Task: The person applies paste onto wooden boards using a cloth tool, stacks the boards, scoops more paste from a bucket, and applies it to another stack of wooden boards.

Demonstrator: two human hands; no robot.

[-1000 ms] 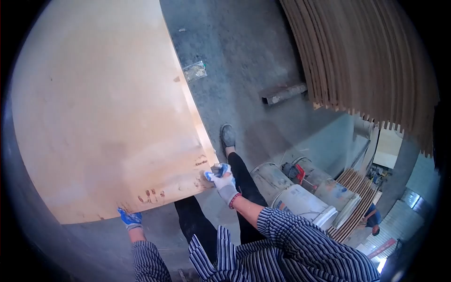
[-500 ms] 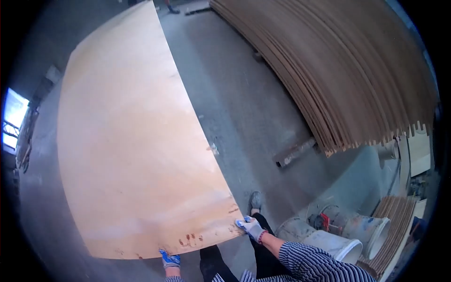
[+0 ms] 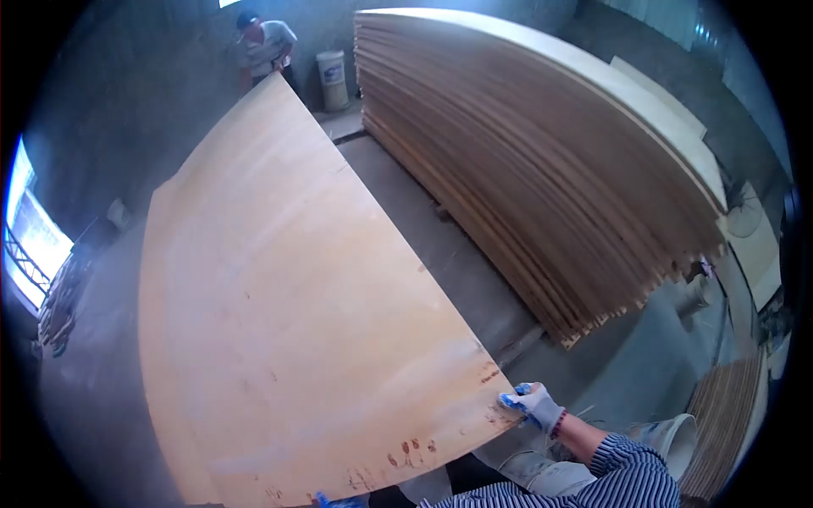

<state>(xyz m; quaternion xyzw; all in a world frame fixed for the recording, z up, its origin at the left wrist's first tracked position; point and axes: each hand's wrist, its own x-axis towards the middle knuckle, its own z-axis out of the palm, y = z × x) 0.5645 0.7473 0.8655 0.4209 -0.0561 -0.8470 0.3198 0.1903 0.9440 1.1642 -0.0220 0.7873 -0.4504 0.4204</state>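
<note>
Panel (image 3: 296,313) is clamped by the left hand (image 3: 340,501) along its near edge, right hand (image 3: 533,405) at its corner.

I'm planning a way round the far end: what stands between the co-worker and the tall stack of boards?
A pale container, apparently a bucket, stands between the co-worker and the stack of boards in the head view.

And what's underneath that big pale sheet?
The pale sheet covers nearly everything beneath it, so what is there can't be seen. Just beyond its near edge, part of a dark trouser leg shows, and gray floor shows along its sides.
</note>
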